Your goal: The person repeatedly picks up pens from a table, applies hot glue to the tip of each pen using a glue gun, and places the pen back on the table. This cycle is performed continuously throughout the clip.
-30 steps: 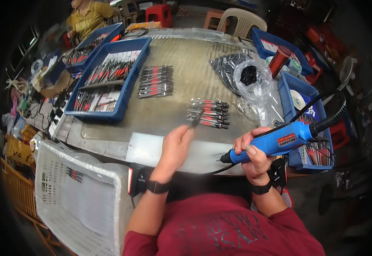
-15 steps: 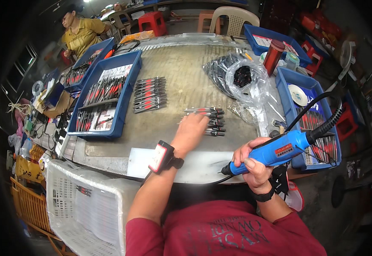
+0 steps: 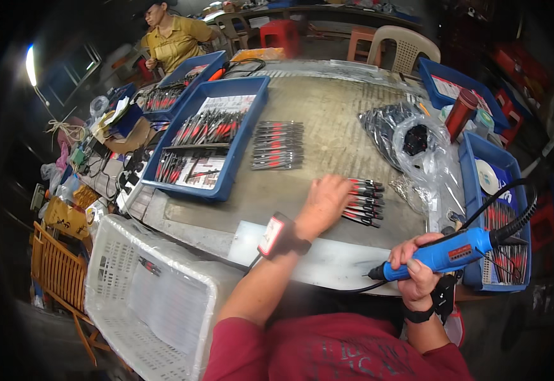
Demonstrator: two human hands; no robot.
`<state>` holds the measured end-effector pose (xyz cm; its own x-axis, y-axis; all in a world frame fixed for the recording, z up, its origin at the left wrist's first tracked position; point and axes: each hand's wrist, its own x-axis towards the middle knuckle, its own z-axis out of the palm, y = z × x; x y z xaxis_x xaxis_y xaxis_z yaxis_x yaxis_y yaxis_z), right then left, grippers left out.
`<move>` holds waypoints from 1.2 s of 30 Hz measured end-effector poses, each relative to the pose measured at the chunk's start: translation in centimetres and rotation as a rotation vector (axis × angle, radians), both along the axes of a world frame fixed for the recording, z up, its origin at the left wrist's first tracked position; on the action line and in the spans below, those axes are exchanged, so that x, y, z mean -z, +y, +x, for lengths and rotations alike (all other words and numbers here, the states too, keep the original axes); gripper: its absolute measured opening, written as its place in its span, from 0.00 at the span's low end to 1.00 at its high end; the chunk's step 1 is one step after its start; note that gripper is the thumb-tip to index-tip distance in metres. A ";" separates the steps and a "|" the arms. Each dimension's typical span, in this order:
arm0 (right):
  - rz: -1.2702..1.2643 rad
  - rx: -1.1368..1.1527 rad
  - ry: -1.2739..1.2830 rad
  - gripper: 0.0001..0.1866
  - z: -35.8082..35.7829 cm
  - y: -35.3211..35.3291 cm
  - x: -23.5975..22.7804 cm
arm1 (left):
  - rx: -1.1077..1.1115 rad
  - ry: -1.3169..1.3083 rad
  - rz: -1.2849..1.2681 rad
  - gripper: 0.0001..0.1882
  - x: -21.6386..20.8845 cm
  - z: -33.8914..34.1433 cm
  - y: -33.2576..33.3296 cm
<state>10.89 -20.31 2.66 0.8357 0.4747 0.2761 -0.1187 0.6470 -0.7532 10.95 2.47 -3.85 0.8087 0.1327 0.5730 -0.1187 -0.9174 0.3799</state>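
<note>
My right hand (image 3: 419, 270) is wrapped round a blue electric screwdriver (image 3: 445, 254), its black nose pointing left over the white strip along the table's front edge. My left hand (image 3: 328, 202) is at the left ends of a small stack of slim red-and-black pen-like pieces (image 3: 364, 202). Its fingers are bent down and closed, with the tips hidden, so whatever they pinch does not show. Farther left on the table lies a neat row of similar pieces (image 3: 277, 145). A black device with a white-and-red label (image 3: 272, 237) is strapped to my left wrist.
Blue trays (image 3: 250, 136) of pen-like pieces stand at left and right. A clear plastic bag (image 3: 416, 136) of dark parts lies behind the stack, near a red cylinder (image 3: 461, 114). A white lined crate (image 3: 156, 311) stands front left. Another person (image 3: 178, 41) sits far left.
The view has swung left, shifting the scene rightward. My left hand stays at the stack, its fingers more bent. My right hand keeps hold of the electric screwdriver.
</note>
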 end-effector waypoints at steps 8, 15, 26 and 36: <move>-0.021 0.011 -0.024 0.23 0.2 0.0 0.0 | -0.638 0.148 0.102 0.13 0.5 -2.5 9.1; -0.021 0.004 0.026 0.23 0.4 0.5 0.1 | -0.666 0.249 0.104 0.17 1.2 -3.4 10.8; -0.041 0.027 0.018 0.23 0.4 0.5 0.2 | -0.614 0.225 0.085 0.12 1.3 -3.0 11.8; -0.124 0.054 -0.017 0.23 0.2 0.4 0.4 | -0.586 0.219 0.182 0.11 1.0 -3.0 11.1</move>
<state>11.14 -19.92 2.22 0.8567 0.4604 0.2324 -0.0725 0.5536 -0.8296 7.91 13.55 -4.83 0.7321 0.5039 0.4583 0.4836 -0.8584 0.1713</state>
